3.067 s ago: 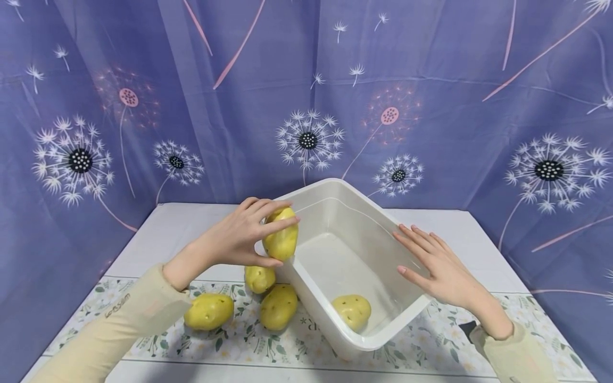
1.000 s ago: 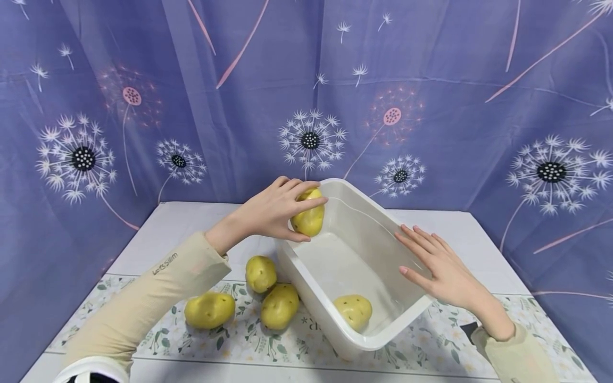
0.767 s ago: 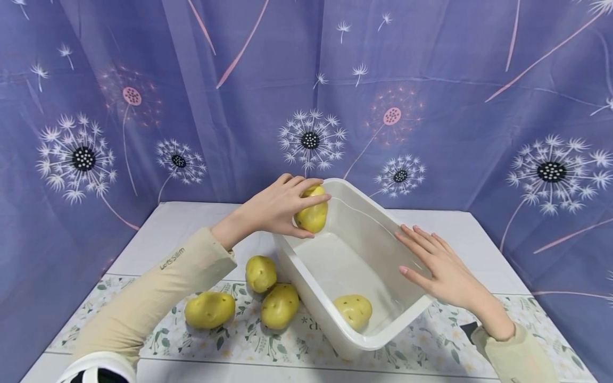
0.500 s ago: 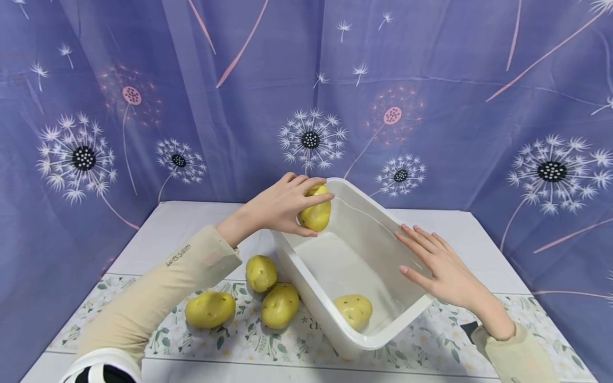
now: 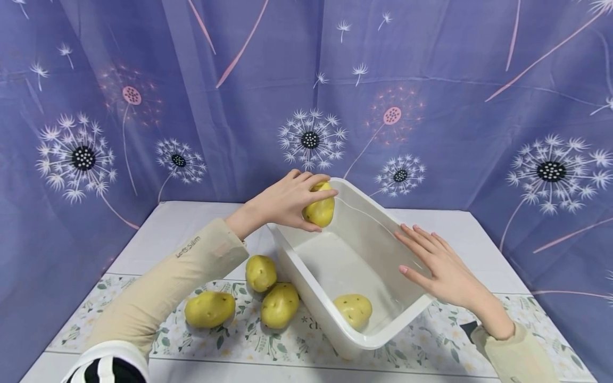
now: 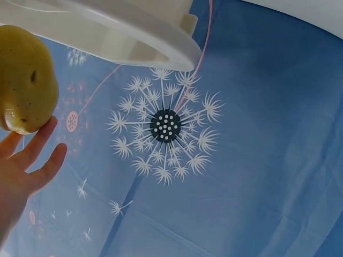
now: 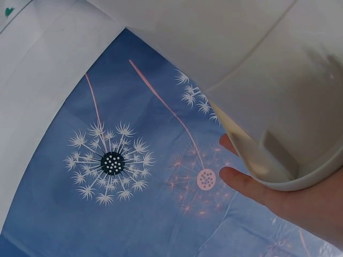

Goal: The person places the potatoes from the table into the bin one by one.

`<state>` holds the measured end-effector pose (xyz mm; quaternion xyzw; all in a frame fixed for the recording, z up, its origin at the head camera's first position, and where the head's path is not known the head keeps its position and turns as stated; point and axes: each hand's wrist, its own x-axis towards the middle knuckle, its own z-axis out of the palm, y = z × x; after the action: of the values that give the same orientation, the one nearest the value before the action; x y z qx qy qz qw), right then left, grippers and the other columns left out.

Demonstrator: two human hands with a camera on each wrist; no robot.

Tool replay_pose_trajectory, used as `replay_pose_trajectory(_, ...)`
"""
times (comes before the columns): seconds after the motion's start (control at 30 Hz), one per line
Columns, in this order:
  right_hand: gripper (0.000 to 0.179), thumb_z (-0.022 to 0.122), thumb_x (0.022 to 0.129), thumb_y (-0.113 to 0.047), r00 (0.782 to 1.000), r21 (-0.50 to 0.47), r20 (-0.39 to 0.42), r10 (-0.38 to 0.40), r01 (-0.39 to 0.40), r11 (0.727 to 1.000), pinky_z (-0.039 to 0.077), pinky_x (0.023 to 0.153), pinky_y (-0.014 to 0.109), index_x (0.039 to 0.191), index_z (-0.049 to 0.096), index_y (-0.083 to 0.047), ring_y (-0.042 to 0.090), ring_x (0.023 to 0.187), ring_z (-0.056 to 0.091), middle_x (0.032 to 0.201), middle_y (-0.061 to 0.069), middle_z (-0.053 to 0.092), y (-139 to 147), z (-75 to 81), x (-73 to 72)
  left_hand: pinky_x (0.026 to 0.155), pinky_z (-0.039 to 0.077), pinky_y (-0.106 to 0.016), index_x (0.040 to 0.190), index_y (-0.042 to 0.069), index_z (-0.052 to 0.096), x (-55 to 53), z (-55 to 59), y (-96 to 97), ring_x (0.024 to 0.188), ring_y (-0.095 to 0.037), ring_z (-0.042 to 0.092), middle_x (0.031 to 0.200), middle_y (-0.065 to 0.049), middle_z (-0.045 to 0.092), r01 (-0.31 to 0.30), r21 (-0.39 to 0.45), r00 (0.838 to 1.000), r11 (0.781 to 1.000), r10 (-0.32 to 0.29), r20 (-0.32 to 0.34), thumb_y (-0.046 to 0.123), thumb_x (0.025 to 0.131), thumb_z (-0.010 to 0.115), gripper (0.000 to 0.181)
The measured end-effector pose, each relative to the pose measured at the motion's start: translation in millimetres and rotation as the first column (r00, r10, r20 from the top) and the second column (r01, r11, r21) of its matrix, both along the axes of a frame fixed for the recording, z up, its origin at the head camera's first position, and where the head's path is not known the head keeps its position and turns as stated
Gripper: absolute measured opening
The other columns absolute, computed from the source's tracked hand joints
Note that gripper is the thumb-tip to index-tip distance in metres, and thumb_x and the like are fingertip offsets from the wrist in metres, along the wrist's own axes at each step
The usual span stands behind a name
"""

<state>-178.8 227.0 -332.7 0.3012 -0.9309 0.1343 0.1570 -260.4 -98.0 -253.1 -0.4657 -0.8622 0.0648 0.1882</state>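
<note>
My left hand (image 5: 286, 201) grips a yellow potato (image 5: 320, 209) between thumb and fingers, above the back left end of the white bin (image 5: 306, 279). In the left wrist view, the held potato (image 6: 27, 80) fills the upper left beside the fingers. My right hand (image 5: 438, 266) rests at the bin's right rim, its fingers straight and thumb apart; the right wrist view has its fingertips past the rim. A second potato (image 5: 354, 311) lies in the bin's near end. Left of the bin lie three more: a round one (image 5: 261, 273), one near the wall (image 5: 280, 306) and a long one (image 5: 209, 309).
The bin stands at an angle on a white table (image 5: 201, 223) with a floral strip (image 5: 230, 351) along its front. A purple dandelion-print curtain (image 5: 239, 106) hangs behind and on both sides. A white-and-black band (image 5: 107, 367) circles the left forearm.
My left hand has carried the potato from the bin's left rim rightward and slightly up, over the bin's back left. The right hand and the other potatoes stay put.
</note>
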Motion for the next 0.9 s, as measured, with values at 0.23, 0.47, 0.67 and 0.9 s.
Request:
replay_pose_trajectory(0.23,0.061,0.057,0.084,-0.032,1.0,0.0,-0.002,0.007,-0.007,1.0,0.009,0.112,0.042,0.138,0.034,-0.016,0.028,0.135,0.022,0.146,0.006,0.028,0.3,1.9,0.0,0.086,0.036,-0.042,0.132,0.022,0.043,-4.5,1.9,4.2,0.109,-0.026,0.047,0.133,-0.011,0.041,-0.005,0.001,1.0,1.0,0.005,0.019,0.059,0.069,0.062,0.075)
replay_pose_trajectory(0.47,0.061,0.057,0.084,-0.032,1.0,0.005,0.001,0.006,-0.006,1.0,0.009,0.112,0.043,0.138,0.034,-0.016,0.028,0.135,0.022,0.146,0.006,0.029,-0.2,2.0,0.1,0.089,0.034,-0.042,0.132,0.022,0.043,-6.6,2.2,9.4,0.11,-0.026,0.046,0.134,-0.01,0.04,-0.013,-0.02,1.0,1.0,0.014,0.024,0.059,0.069,0.062,0.075)
replay_pose_trajectory(0.67,0.061,0.058,0.083,-0.032,1.0,0.003,0.002,-0.001,0.001,1.0,0.009,0.112,0.042,0.138,0.035,-0.016,0.028,0.135,0.023,0.145,0.006,0.029,-0.2,0.8,-0.1,0.088,0.035,-0.043,0.131,0.022,0.044,-10.8,1.6,13.0,0.109,-0.026,0.046,0.133,-0.01,0.041,-0.02,-0.03,0.999,0.999,0.021,0.029,0.059,0.069,0.063,0.075)
replay_pose_trajectory(0.9,0.061,0.057,0.084,-0.032,1.0,-0.001,0.005,0.004,-0.004,1.0,0.008,0.112,0.042,0.138,0.034,-0.016,0.029,0.135,0.023,0.146,0.006,0.029,0.4,0.5,-0.5,0.088,0.035,-0.044,0.131,0.023,0.044,-17.5,2.6,17.8,0.107,-0.026,0.046,0.132,-0.01,0.041,-0.034,-0.038,0.998,0.999,0.035,0.046,0.058,0.068,0.063,0.074)
